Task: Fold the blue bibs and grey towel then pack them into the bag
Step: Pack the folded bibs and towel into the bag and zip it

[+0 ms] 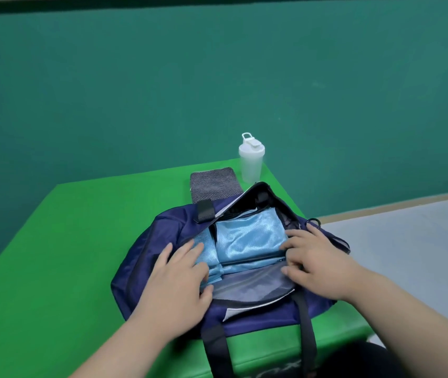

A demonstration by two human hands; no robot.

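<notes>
Our left hand [179, 271] and right hand [315, 257] are pressing open-fingered on the folded blue bibs [247, 236], sitting inside the bag [146, 241]. We are judging it best to flatten them evenly, leaving room for the grey towel [213, 184], lying folded on the desk [67, 241] behind.

Both hands, L [179, 271] & R [315, 261], flat on blue bibs [247, 236] in open bag [163, 236]; grey towel [213, 184] behind.

The left hand [182, 271] lies palm down, fingers spread; the right hand [318, 261] has bent fingers, possibly pinching.
</notes>
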